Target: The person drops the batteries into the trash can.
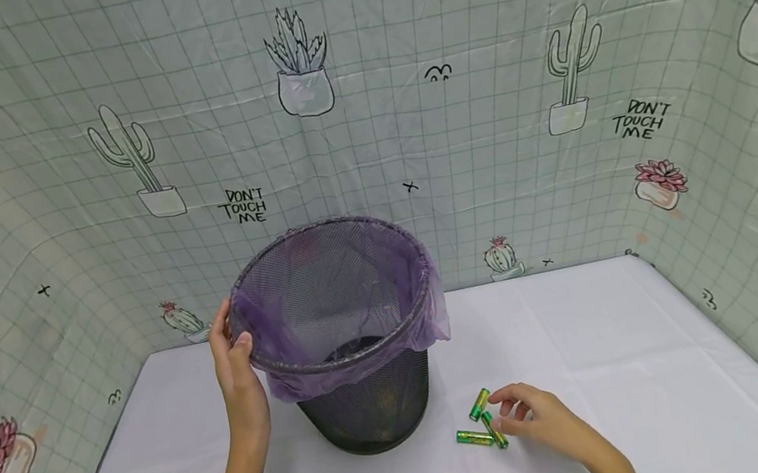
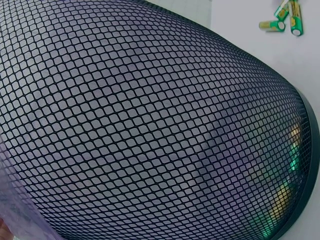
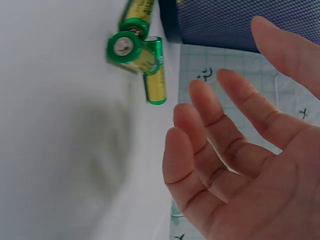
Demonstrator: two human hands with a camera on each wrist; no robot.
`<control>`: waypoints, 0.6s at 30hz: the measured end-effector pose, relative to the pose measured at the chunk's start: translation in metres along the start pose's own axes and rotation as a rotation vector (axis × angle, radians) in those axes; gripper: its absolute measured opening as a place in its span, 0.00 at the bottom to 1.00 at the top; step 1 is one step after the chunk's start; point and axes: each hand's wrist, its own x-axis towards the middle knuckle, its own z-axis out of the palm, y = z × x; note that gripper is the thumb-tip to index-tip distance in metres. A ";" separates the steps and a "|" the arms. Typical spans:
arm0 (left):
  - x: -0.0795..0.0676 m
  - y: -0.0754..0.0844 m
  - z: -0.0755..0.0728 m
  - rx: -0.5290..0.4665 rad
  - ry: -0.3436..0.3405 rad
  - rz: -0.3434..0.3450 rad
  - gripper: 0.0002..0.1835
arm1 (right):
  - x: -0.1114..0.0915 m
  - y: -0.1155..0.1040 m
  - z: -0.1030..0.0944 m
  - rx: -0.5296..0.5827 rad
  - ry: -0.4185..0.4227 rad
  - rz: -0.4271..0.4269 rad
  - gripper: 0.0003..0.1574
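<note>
Batteries (image 1: 474, 438) x3 on tbl (image 1: 581, 345) | L hand (image 1: 241, 383) grips bin (image 1: 379, 410) | R hand (image 1: 542, 417) nr batts, relaxed

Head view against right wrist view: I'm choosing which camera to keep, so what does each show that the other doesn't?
Only the head view shows the left hand gripping the rim of the black mesh basket, and the purple liner folded over that rim.

Only the right wrist view shows the palm of the right hand spread before the camera, and clearly shows one battery's silver end.

Both share three green-and-yellow batteries, the right hand, some of the basket, the white tabletop and the printed backdrop.
</note>
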 end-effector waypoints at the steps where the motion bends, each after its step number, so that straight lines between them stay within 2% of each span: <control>1: 0.000 0.000 0.000 0.001 0.001 -0.002 0.29 | 0.000 0.002 0.001 0.005 -0.015 0.005 0.25; 12: 0.000 0.000 0.000 -0.010 0.000 -0.005 0.29 | -0.002 0.014 0.010 0.027 -0.061 0.047 0.25; 18: 0.000 0.000 0.000 -0.006 0.005 -0.006 0.29 | -0.004 0.023 0.013 0.037 -0.068 0.013 0.25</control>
